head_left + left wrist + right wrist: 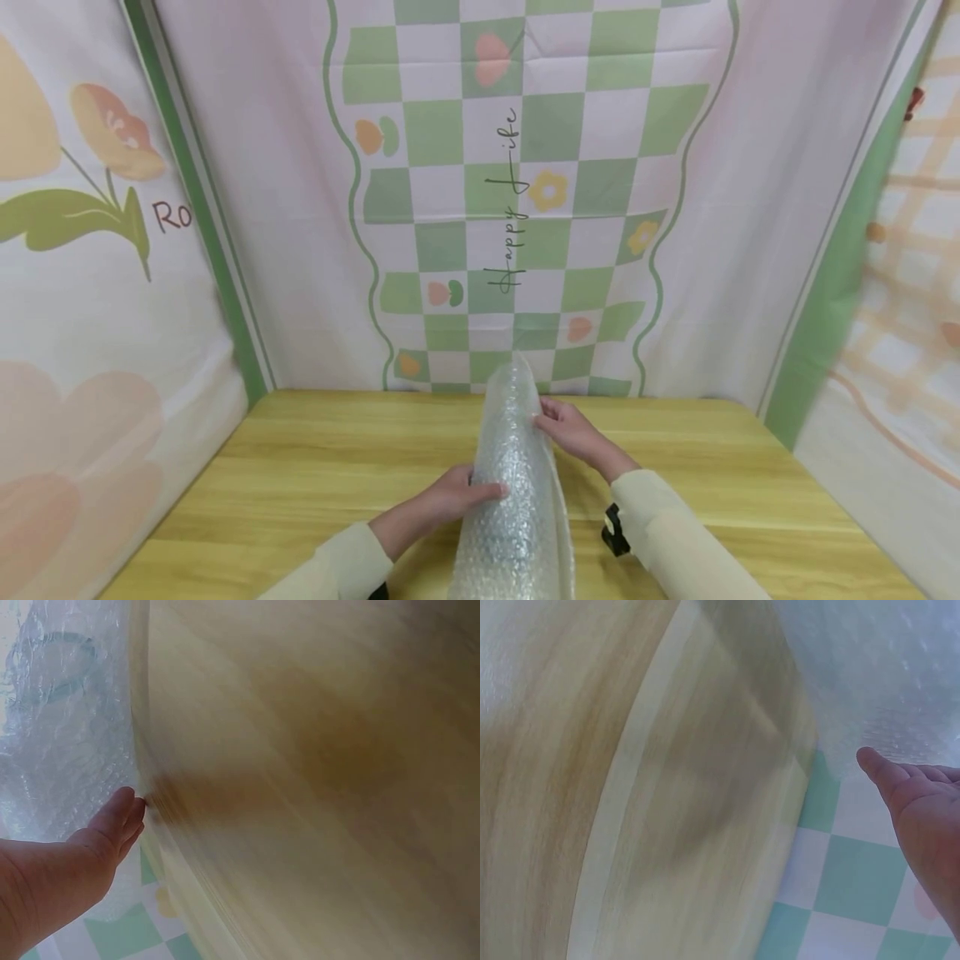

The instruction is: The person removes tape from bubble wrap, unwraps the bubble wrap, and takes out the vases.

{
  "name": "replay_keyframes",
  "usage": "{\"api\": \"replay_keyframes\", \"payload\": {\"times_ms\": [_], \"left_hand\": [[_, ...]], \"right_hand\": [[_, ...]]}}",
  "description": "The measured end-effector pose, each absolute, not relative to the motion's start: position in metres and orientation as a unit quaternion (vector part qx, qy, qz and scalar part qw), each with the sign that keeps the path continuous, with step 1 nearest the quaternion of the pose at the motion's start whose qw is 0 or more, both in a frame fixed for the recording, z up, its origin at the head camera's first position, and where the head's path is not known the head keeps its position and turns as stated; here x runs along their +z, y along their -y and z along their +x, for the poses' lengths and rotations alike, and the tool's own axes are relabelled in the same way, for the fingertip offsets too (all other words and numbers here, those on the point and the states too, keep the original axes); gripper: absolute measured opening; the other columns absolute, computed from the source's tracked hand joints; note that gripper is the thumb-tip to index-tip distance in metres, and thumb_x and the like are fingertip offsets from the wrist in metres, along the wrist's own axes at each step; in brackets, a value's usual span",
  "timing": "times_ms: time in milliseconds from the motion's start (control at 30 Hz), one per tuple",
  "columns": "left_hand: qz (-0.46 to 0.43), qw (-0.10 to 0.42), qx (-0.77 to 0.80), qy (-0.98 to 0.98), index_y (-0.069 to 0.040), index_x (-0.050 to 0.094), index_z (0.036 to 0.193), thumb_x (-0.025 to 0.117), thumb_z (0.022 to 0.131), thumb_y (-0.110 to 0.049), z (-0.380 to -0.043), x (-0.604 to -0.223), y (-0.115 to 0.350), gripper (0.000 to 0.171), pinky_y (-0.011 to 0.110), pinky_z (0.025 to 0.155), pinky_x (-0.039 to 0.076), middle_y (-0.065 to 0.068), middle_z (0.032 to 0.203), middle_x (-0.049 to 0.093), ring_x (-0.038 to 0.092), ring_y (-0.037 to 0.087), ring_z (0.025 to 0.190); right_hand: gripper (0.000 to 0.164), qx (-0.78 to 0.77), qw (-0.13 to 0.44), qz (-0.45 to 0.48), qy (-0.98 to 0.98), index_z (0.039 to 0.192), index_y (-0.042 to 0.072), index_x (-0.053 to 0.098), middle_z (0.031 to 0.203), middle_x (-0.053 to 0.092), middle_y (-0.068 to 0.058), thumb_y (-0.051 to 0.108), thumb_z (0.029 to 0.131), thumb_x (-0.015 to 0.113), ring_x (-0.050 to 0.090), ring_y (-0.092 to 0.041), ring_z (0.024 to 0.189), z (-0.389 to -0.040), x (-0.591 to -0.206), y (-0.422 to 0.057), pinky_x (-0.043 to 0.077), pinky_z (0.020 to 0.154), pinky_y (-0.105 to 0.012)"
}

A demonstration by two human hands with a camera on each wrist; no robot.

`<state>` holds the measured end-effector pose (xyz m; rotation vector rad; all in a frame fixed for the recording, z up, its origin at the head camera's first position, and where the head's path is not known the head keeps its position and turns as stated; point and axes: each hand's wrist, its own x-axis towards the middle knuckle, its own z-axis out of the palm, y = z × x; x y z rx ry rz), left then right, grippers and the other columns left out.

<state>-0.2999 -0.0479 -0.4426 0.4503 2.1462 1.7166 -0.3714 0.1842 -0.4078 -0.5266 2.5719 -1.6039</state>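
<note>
A tall piece of clear bubble wrap [510,533], curved into a loose roll, rises over the middle of the wooden table and narrows toward its far end. My left hand [453,493] grips its left side, thumb lying across the front and the other fingers mostly hidden. Farther along, my right hand [573,429] holds the right edge between thumb and fingers. In the left wrist view the bubble wrap [60,727] stands behind the left hand [82,862]. The right wrist view has the wrap [877,675] just above the right hand [930,810].
The wooden table [315,450] reaches back to a hanging cloth [551,242] with green and white checks. Patterned cloths also hang at the left [90,333] and right [885,358] sides. A black wrist device [615,533] sits below the right sleeve [667,525].
</note>
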Motion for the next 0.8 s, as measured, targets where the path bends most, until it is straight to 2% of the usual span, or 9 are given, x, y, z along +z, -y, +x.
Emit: {"api": "replay_keyframes", "payload": {"times_ms": [533, 800], "left_hand": [[0.156, 0.189, 0.604, -0.759, 0.005, 0.05, 0.131, 0.067, 0.091, -0.029, -0.3017, -0.4413, 0.0476, 0.055, 0.049, 0.091, 0.052, 0.011, 0.111, 0.064, 0.062, 0.03, 0.103], [0.157, 0.188, 0.603, -0.759, 0.004, 0.05, 0.133, 0.067, 0.091, -0.03, -0.2998, -0.4392, 0.0483, 0.056, 0.05, 0.092, 0.051, 0.011, 0.113, 0.063, 0.061, 0.03, 0.104]], "right_hand": [[0.051, -0.496, 0.029, -0.186, -0.848, 0.149, -0.005, 0.029, 0.14, 0.047, -0.025, 0.017, 0.104, 0.041, 0.053, -0.036, 0.12, -0.3685, -0.4095, -0.1822, 0.044, 0.101, -0.048], [0.05, -0.484, 0.021, -0.169, -0.858, 0.148, -0.005, 0.03, 0.142, 0.045, -0.025, 0.018, 0.105, 0.039, 0.046, -0.038, 0.127, -0.3661, -0.4091, -0.1781, 0.037, 0.107, -0.05]]}}
